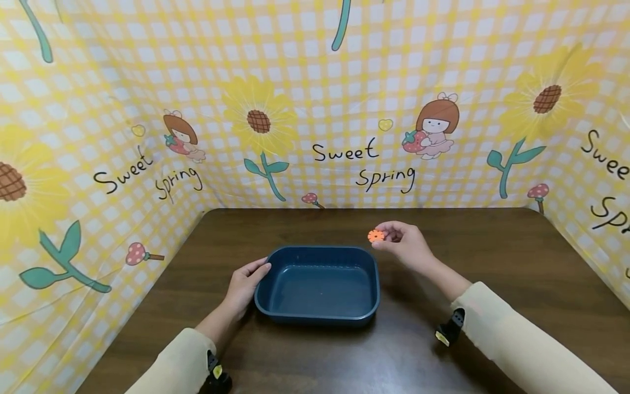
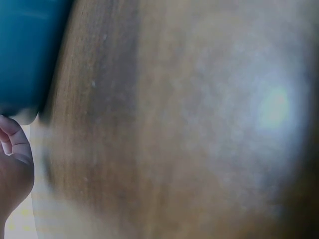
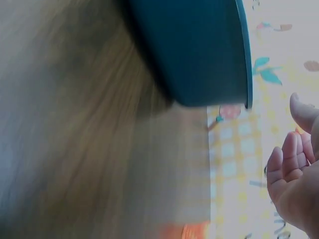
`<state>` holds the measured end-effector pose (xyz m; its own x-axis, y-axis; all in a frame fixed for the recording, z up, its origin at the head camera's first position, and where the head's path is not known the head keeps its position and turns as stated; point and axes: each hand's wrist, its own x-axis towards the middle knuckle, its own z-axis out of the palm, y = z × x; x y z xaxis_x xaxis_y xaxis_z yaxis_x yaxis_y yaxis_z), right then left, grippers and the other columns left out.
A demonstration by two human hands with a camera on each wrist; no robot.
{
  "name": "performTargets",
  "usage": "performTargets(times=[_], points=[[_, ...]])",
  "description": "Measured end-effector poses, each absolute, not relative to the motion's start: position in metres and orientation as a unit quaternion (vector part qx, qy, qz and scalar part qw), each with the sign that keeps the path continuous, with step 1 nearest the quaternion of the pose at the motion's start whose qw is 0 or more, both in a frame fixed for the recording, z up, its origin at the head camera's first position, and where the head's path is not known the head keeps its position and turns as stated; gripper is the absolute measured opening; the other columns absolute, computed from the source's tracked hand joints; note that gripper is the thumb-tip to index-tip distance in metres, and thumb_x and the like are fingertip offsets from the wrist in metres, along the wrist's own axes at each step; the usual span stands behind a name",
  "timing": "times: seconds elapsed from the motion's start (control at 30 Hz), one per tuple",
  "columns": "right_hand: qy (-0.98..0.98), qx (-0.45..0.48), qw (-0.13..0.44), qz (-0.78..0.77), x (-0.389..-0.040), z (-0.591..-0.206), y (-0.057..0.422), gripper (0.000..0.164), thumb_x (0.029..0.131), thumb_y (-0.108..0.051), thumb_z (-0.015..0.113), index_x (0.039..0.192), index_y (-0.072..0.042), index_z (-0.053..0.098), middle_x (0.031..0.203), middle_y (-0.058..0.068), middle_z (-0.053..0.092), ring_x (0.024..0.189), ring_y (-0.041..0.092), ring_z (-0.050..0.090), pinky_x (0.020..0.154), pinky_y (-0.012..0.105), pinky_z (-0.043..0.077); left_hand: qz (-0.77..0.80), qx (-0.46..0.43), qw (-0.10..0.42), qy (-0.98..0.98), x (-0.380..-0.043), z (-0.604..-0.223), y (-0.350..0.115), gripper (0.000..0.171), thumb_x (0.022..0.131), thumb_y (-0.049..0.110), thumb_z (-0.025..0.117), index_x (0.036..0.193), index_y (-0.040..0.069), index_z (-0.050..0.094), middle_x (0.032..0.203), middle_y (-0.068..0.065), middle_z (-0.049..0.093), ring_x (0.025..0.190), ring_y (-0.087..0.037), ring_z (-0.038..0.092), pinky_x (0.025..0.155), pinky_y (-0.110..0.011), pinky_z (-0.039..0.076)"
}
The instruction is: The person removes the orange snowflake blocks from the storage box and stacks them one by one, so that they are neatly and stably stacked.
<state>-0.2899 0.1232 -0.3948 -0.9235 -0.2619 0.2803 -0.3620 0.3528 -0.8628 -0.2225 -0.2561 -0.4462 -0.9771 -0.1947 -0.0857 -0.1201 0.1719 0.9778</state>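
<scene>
A dark blue rectangular plastic basin [image 1: 317, 314] sits on the brown table with its bare inside showing. My left hand [image 1: 246, 283] grips its left rim, thumb over the edge and fingers along the outside. In the left wrist view, that hand [image 2: 15, 164] is partly cut off below the basin [image 2: 30, 55]. Beyond the basin's back right corner, my right hand [image 1: 403, 243] pinches an orange notched snowflake disc [image 1: 376, 236] between thumb and fingers. The right wrist view has the right hand [image 3: 299, 179] at its edge, beside the basin's wall [image 3: 199, 55].
The wooden table [image 1: 315, 361] runs back to a hanging yellow checked cloth [image 1: 315, 109] with sunflowers and lettering, which also closes in both sides. An orange patch [image 3: 194, 230] shows at the bottom of the right wrist view. Each sleeve carries a black wrist camera [image 1: 450, 328].
</scene>
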Motion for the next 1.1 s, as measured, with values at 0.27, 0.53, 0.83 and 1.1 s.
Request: performTargets(times=[0.27, 0.53, 0.83, 1.1], points=[[-0.829, 0.148, 0.046, 0.538, -0.300, -0.405, 0.160, 0.037, 0.084, -0.020, 0.078, 0.112, 0.000, 0.066, 0.090, 0.011, 0.060, 0.082, 0.025, 0.052, 0.061, 0.021, 0.047, -0.635, 0.092, 0.027, -0.767, -0.221, -0.443, -0.257, 0.049, 0.095, 0.034, 0.064, 0.134, 0.005, 0.058, 0.137, -0.015, 0.054, 0.123, -0.028, 0.052, 0.095, -0.035, 0.047], [-0.828, 0.120, 0.027, 0.547, -0.310, -0.424, 0.189, 0.039, 0.086, -0.020, 0.076, 0.115, 0.003, 0.063, 0.095, 0.011, 0.057, 0.082, 0.022, 0.050, 0.062, 0.022, 0.046, -0.631, 0.096, 0.029, -0.769, -0.221, -0.446, -0.255, 0.050, 0.094, 0.035, 0.066, 0.134, 0.005, 0.059, 0.136, -0.013, 0.055, 0.122, -0.025, 0.053, 0.093, -0.032, 0.049], [-0.826, 0.111, -0.014, 0.552, -0.320, -0.440, 0.208, 0.043, 0.088, -0.021, 0.075, 0.119, 0.004, 0.060, 0.100, 0.010, 0.057, 0.085, 0.020, 0.050, 0.067, 0.025, 0.048, -0.632, 0.097, 0.026, -0.769, -0.220, -0.445, -0.256, 0.051, 0.094, 0.036, 0.065, 0.134, 0.005, 0.058, 0.137, -0.014, 0.054, 0.124, -0.027, 0.051, 0.097, -0.037, 0.046], [-0.833, 0.119, -0.034, 0.540, -0.321, -0.444, 0.215, 0.042, 0.087, -0.018, 0.075, 0.119, 0.005, 0.061, 0.099, 0.011, 0.059, 0.085, 0.020, 0.052, 0.068, 0.028, 0.049, -0.629, 0.097, 0.031, -0.771, -0.222, -0.445, -0.255, 0.049, 0.094, 0.034, 0.065, 0.133, 0.004, 0.059, 0.136, -0.014, 0.055, 0.122, -0.026, 0.052, 0.093, -0.033, 0.048]])
